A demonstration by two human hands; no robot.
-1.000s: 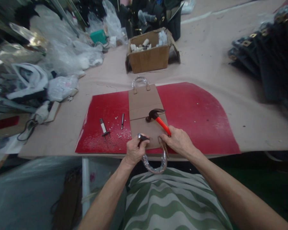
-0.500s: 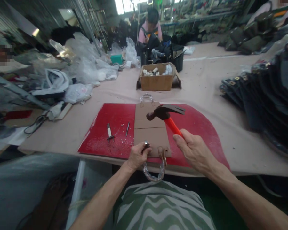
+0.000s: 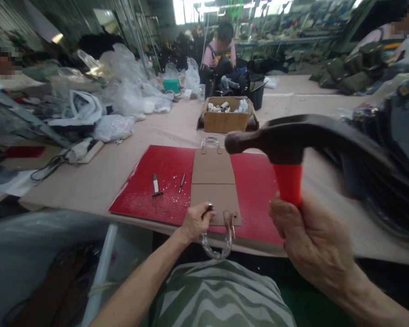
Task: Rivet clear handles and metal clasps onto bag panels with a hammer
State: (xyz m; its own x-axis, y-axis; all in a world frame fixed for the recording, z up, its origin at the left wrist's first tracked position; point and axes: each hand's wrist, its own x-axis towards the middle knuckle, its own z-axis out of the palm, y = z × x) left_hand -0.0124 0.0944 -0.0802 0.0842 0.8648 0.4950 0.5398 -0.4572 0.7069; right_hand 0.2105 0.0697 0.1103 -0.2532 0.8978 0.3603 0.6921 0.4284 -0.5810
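My right hand point(image 3: 313, 240) grips a claw hammer point(image 3: 288, 179) by its red-orange handle, its dark head raised high and close to the camera. My left hand point(image 3: 197, 221) pinches a short metal punch point(image 3: 210, 205) upright near the front end of a tan bag panel point(image 3: 213, 172). Most of the punch is hidden by my fingers. The panel lies flat on a red board point(image 3: 259, 195). One plastic-wrapped handle point(image 3: 211, 138) is at its far end; another wrapped handle point(image 3: 216, 252) hangs over the table's front edge, its tab turned up at the panel's corner.
On the board's left lie a pronged tool point(image 3: 156, 186), a thin metal rod point(image 3: 182, 183) and scattered small metal bits. A cardboard box point(image 3: 226, 121) stands behind. Dark bag pieces point(image 3: 371, 150) are piled at right, plastic bags point(image 3: 122, 91) at left. A person point(image 3: 221, 45) sits across the table.
My right hand has lifted the hammer up and toward the camera, away from the panel. My left hand keeps its pinch on the punch at nearly the same spot.
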